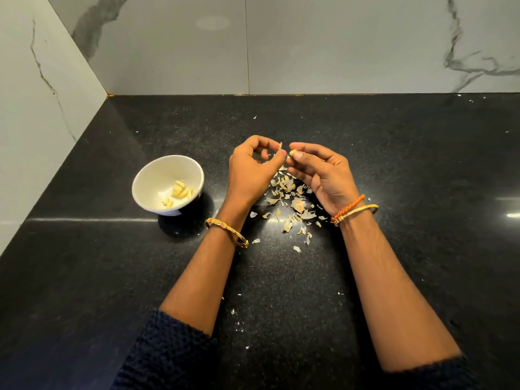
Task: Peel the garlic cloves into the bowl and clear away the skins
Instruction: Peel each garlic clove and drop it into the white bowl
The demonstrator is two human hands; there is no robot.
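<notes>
just above the scattered garlic skins (292,205) on the black granite counter (408,170), the right hand (320,173) pinches a garlic clove (292,152) between thumb and forefinger, while the left hand (251,168), fingertips almost touching it, pinches a bit of skin (280,145). left of both hands, near the left wrist, stands the white bowl (149,175) with peeled cloves (180,191) inside.
</notes>
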